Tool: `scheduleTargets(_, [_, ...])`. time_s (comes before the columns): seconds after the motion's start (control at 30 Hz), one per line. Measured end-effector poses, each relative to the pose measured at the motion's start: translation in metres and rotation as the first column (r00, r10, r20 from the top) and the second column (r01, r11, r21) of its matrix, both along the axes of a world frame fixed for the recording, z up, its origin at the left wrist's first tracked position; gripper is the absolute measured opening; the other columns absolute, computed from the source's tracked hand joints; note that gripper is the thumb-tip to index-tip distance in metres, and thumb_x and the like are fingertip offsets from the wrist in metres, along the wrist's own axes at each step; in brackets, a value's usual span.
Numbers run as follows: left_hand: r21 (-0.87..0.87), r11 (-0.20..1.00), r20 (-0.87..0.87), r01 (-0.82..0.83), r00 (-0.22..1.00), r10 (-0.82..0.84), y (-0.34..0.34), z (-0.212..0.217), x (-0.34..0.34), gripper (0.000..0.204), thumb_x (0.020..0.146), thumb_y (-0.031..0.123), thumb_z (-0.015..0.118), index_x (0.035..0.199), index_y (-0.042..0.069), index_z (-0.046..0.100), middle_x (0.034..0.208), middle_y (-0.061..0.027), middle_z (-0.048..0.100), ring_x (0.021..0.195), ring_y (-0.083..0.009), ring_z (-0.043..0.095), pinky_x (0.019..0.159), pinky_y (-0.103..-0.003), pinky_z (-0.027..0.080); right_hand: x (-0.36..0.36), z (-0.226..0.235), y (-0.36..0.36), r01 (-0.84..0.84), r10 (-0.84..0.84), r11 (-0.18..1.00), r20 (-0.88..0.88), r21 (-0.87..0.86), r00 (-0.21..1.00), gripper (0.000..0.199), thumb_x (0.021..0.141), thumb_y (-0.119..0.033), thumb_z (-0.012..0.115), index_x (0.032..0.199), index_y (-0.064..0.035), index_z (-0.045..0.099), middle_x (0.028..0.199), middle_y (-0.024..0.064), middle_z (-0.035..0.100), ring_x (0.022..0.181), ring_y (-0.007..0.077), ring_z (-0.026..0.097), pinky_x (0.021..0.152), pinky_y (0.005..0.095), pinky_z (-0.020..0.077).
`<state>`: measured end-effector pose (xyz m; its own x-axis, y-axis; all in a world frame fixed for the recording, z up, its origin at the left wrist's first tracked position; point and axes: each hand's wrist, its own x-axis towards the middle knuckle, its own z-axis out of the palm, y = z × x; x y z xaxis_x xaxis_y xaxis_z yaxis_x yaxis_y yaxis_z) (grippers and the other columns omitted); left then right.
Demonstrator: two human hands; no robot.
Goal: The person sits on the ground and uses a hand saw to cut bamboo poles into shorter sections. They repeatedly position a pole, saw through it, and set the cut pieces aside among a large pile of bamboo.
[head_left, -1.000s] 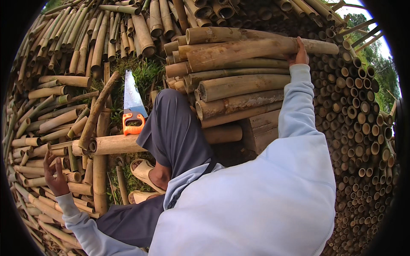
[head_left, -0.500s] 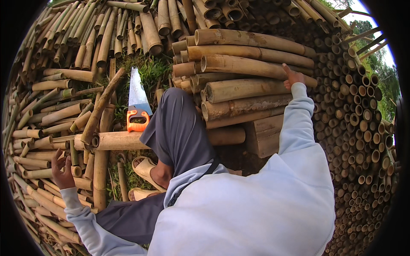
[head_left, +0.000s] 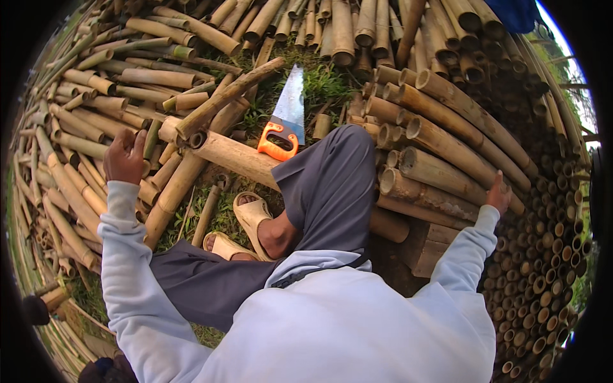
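Observation:
My left hand (head_left: 126, 156) is raised on the left in front of the piled bamboo, holding nothing that shows, with its fingers partly bent and apart. At the right, my right hand (head_left: 499, 193) lies against the far end of a thick bamboo pole (head_left: 450, 150), one finger stretched out along it; the other fingers are partly hidden. Between the hands, a handsaw (head_left: 290, 105) with an orange handle rests against a bamboo log (head_left: 236, 158), its blade pointing away from me. My knee is just right of its handle.
Cut bamboo pieces (head_left: 96, 131) cover the left side. Stacked tubes (head_left: 543, 274) show round ends at the right. A thin pole (head_left: 230, 96) crosses the log's left end. A wooden block (head_left: 429, 247) sits below the thick poles. My sandalled feet (head_left: 254, 220) are on grassy ground.
The view has turned, so the saw and poles appear farther right. My left hand has risen, and its fingers look more bent. The right hand stays by the thick poles.

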<state>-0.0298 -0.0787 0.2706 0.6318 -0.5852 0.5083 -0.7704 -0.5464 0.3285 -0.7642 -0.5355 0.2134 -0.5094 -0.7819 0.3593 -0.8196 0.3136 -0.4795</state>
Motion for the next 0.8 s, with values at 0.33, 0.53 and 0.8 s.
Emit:
scheduleTargets(0.33, [0.653, 0.757, -0.196, 0.022, 0.970, 0.141, -0.086, -0.109, 0.070, 0.045, 0.088, 0.038, 0.075, 0.121, 0.008, 0.066, 0.124, -0.0137, 0.068, 0.116, -0.0341, 0.065, 0.102, -0.045, 0.051, 0.315, 0.004, 0.180, -0.941, 0.977, 0.209, 0.026, -0.266, 0.210, 0.058, 0.086, -0.009, 0.077, 0.139, -0.0014, 0.057, 0.095, 0.0094, 0.059, 0.073, 0.0163, 0.054, 0.067, 0.0293, 0.0480])
scheduleTargets(0.53, [0.781, 0.625, -0.133, -0.009, 0.975, 0.180, -0.140, -0.161, 0.077, 0.066, 0.078, 0.051, 0.076, 0.124, 0.005, 0.065, 0.124, -0.0174, 0.067, 0.118, -0.0328, 0.063, 0.104, -0.042, 0.048, 0.331, -0.054, 0.196, -0.959, 0.962, 0.238, 0.176, -0.156, 0.210, 0.060, 0.080, -0.007, 0.078, 0.137, -0.0021, 0.059, 0.093, 0.0091, 0.058, 0.063, 0.0149, 0.048, 0.059, 0.0282, 0.0456])
scheduleTargets(0.8, [0.800, 0.598, -0.174, 0.051, 0.973, 0.150, -0.137, -0.157, 0.089, 0.053, 0.070, 0.049, 0.076, 0.101, 0.006, 0.078, 0.105, -0.0181, 0.076, 0.105, -0.0321, 0.069, 0.102, -0.041, 0.046, 0.338, -0.061, 0.192, -0.944, 0.946, 0.267, 0.238, -0.194, 0.218, 0.059, 0.078, -0.004, 0.077, 0.135, -0.0012, 0.059, 0.091, 0.0085, 0.058, 0.059, 0.0137, 0.045, 0.056, 0.0266, 0.0418])
